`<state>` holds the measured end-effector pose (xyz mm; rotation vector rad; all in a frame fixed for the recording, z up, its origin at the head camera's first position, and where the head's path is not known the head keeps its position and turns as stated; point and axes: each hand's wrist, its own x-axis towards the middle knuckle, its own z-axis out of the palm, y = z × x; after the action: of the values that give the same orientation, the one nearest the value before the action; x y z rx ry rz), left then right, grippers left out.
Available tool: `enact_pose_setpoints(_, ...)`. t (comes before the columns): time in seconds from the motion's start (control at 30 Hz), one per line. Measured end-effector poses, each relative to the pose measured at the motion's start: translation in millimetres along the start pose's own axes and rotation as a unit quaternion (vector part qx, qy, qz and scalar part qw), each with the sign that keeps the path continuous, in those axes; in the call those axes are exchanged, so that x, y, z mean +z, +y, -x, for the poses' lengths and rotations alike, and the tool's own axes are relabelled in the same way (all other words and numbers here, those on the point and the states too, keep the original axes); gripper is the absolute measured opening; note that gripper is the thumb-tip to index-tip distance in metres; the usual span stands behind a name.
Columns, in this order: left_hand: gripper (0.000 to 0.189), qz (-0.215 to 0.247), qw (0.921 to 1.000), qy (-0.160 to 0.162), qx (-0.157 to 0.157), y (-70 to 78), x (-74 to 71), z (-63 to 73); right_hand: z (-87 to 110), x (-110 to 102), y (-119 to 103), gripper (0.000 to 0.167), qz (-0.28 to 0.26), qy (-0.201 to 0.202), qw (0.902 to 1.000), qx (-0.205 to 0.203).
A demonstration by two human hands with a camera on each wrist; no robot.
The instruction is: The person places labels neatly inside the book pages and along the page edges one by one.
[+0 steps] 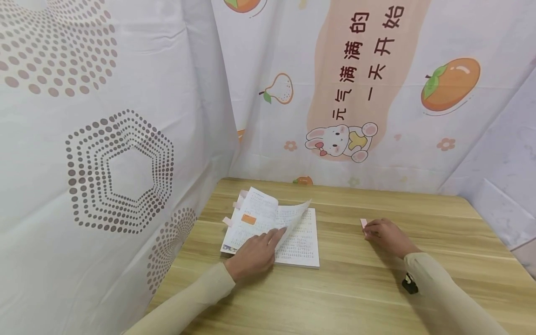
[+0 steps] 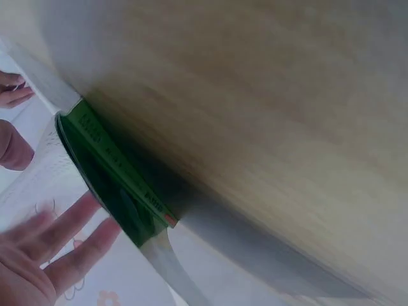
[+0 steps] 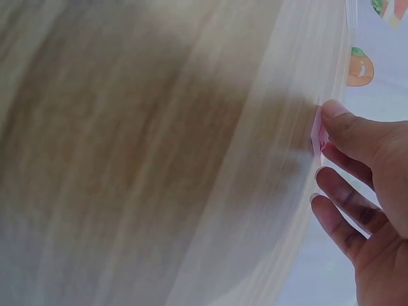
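An open book (image 1: 297, 249) lies on the table, its green spine (image 2: 121, 166) showing in the left wrist view. My left hand (image 1: 256, 253) rests on its left-hand pages, the index finger against a page (image 1: 295, 218) that stands partly raised. In the left wrist view the left fingers (image 2: 76, 258) look extended and spread by the cover. Pink tabs (image 1: 228, 221) stick out from the book's left edge, and an orange label (image 1: 249, 219) sits on the left page. To the right, my right hand (image 1: 387, 236) pinches a small pink sticky note (image 1: 363, 224) between thumb and index finger, close above the table.
The wood-grain table (image 1: 343, 298) stretches between the hands and towards the front. White printed cloth (image 1: 268, 139) hangs along the back edge, and another cloth (image 1: 125, 260) hangs at the left. A small dark object (image 1: 409, 284) shows by the right wrist.
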<state>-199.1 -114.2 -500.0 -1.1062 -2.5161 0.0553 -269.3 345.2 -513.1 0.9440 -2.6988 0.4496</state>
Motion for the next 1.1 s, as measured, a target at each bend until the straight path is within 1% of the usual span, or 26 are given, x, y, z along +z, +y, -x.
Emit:
enact_pose_setpoints(0.07, 0.089, 0.004, 0.9999, 0.015, -0.002, 0.4, 1.8, -0.6, 0.1, -0.6, -0.9, 0.011, -0.001, 0.001, 1.0, 0.001)
enact_pose_setpoints(0.13, 0.092, 0.009, 0.9994, 0.033, 0.001, -0.1, 3.9, -1.1, 0.2, -0.8, -1.7, 0.011, -0.004, 0.0, 1.0, 0.003)
enact_pose_setpoints(0.2, 0.084, 0.007, 0.9985, 0.054, 0.005, -1.1, 6.2, -1.3, 0.6, -0.3, -2.3, 0.011, -0.004, 0.0, 1.0, 0.006)
enact_pose_setpoints(0.23, 0.076, 0.003, 0.9979, 0.064, 0.007, -1.6, 7.1, -1.4, 0.9, -0.1, -2.4, 0.012, -0.005, 0.0, 1.0, 0.008)
enact_pose_setpoints(0.33, 0.05, -0.034, 0.9958, 0.085, 0.012, -3.8, 9.2, -1.6, 0.9, -0.1, -3.0, 0.012, -0.006, 0.0, 1.0, 0.007)
enact_pose_setpoints(0.4, 0.041, -0.066, 0.994, 0.087, 0.01, -5.1, 9.5, -2.6, 1.2, -0.4, -3.4, 0.012, -0.005, 0.0, 1.0, 0.007)
enact_pose_setpoints(0.47, 0.04, -0.094, 0.9916, 0.088, 0.007, -6.4, 9.4, -3.3, 1.2, -0.9, -3.8, 0.012, -0.005, 0.001, 1.0, 0.005)
enact_pose_setpoints(0.57, 0.044, -0.129, 0.9875, 0.09, 0.003, -8.6, 8.7, -4.5, 1.7, -1.5, -4.1, 0.012, -0.002, 0.002, 1.0, 0.005)
enact_pose_setpoints(0.67, 0.05, -0.149, 0.9842, 0.096, 0.003, -9.7, 7.3, -5.0, 1.7, -1.8, -4.6, 0.012, 0.002, 0.004, 1.0, 0.003)
enact_pose_setpoints(0.77, 0.053, -0.155, 0.9833, 0.095, 0.003, -10.2, 5.7, -5.4, 1.0, -2.0, -5.5, 0.011, 0.006, 0.012, 0.9999, -0.005)
enact_pose_setpoints(0.83, 0.053, -0.157, 0.9837, 0.087, 0.003, -10.3, 4.7, -5.4, 0.7, -2.5, -5.9, 0.011, 0.008, 0.015, 0.9998, -0.01)
enact_pose_setpoints(0.93, 0.052, -0.161, 0.9849, 0.063, 0.002, -10.3, 2.0, -5.0, 0.2, -3.7, -5.9, 0.011, 0.007, 0.014, 0.9998, -0.013)
enact_pose_setpoints(1.1, 0.054, -0.165, 0.9861, 0.019, 0.0, -10.7, -1.7, -4.5, 0.5, -3.8, -3.8, 0.013, 0.002, 0.004, 1.0, -0.004)
